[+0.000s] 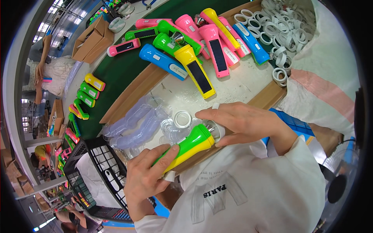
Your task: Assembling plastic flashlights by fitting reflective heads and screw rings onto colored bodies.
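Note:
A green and yellow flashlight [190,145] lies slantwise in front of me, its head pointing right. My left hand [145,178] is wrapped round its tail end. At the head, my right hand [241,122] pinches a white ring [221,132] between thumb and fingers, up against the clear, shiny reflector end. White coverings show on some fingertips. Just beyond the flashlight, another white ring [182,114] rests by loose clear plastic discs [171,130]. Long curved stacks of clear discs [134,130] stretch away to the left.
Several pink, yellow, green and blue flashlights [202,79] lie across the back. White rings [287,31] spill from a white sack [330,66] at the right. A black crate [103,163] stands at lower left. Cardboard strips [134,91] edge the work surface. Other people work at far left.

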The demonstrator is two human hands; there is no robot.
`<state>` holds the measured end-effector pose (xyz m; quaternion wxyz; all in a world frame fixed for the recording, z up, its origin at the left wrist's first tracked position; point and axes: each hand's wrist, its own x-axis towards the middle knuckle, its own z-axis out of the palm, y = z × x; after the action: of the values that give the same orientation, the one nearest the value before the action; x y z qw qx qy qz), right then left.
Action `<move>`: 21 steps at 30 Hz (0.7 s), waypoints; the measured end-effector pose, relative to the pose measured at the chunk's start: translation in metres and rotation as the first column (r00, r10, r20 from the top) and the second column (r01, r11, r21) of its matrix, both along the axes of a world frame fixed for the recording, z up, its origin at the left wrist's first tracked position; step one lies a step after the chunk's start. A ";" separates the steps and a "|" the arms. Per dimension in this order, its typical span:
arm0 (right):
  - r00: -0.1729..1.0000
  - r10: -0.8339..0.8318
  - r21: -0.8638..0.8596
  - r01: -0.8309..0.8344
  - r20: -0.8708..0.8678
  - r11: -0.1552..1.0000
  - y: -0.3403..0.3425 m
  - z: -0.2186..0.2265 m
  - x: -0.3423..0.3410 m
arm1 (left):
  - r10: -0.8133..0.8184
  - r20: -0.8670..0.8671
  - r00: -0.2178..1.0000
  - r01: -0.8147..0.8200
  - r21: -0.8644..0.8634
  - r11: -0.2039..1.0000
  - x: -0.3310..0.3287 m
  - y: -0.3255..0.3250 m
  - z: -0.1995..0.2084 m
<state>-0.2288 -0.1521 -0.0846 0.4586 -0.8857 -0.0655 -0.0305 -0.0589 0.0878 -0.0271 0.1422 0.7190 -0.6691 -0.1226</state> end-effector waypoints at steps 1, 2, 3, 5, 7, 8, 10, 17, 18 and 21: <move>1.000 -0.001 0.000 0.001 -0.002 1.000 -0.002 -0.006 0.000 | -0.006 -0.073 0.997 0.002 -0.045 0.999 0.002 0.001 -0.005; 0.998 -0.009 0.092 0.004 0.061 0.996 -0.002 -0.014 0.000 | -0.006 -0.075 0.997 0.003 -0.045 0.999 0.002 0.002 -0.012; 0.992 -0.024 0.184 0.001 0.122 0.983 -0.002 -0.022 0.001 | 0.014 -0.121 0.993 -0.027 -0.109 0.994 -0.001 0.003 -0.019; 0.985 -0.106 0.237 0.072 0.138 0.969 0.006 -0.035 0.003 | 0.026 -0.176 0.984 -0.056 -0.169 0.984 -0.004 0.004 -0.031; 0.971 -0.189 0.292 0.140 0.149 0.946 0.019 -0.039 0.005 | 0.033 -0.122 0.992 -0.054 -0.178 0.983 -0.006 0.003 -0.037; 0.967 -0.155 0.162 0.123 0.202 0.979 0.028 -0.038 0.009 | 0.015 -0.094 0.995 -0.028 -0.141 0.990 -0.008 0.001 -0.039; 0.966 -0.077 0.139 0.044 0.245 0.989 0.033 -0.044 0.012 | -0.001 -0.153 0.988 -0.016 -0.112 0.994 -0.012 0.000 -0.042; 0.854 -0.191 0.241 0.079 0.484 0.967 0.056 -0.028 0.013 | 0.201 -0.775 0.599 -0.190 0.107 0.976 -0.021 0.008 -0.074; 0.897 -0.271 0.291 0.171 0.349 0.941 0.058 -0.032 0.012 | 0.161 -0.685 0.710 -0.173 0.051 0.984 -0.021 0.011 -0.075; 0.836 -0.324 0.721 0.547 -0.443 0.426 0.042 -0.048 0.046 | 0.137 0.101 0.985 -0.128 -0.093 0.987 -0.024 -0.019 -0.064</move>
<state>-0.1830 -0.1105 -0.1324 0.7978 -0.5465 0.2448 -0.0703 -0.0825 0.0689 -0.0911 0.1446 0.7607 -0.6311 -0.0453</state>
